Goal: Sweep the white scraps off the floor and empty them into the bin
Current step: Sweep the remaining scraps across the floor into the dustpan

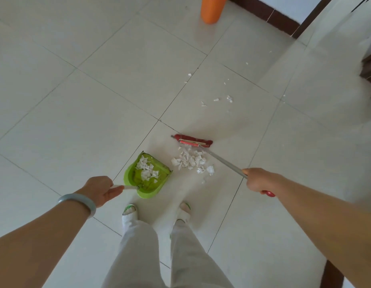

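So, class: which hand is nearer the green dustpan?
Left. The left hand grips the handle of the dustpan, right beside it. The right hand holds the broom shaft, beyond the scrap pile.

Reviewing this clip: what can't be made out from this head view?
- Orange bin: top cut off by the upper edge, so its opening is unseen.
- Broom handle end: hidden inside the right hand.
- Far specks: too small to count.
- Dark object at the right edge: cut off, unidentifiable.

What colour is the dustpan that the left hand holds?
Bright green, seen in the head view: the dustpan, held by the left hand, has white scraps inside.
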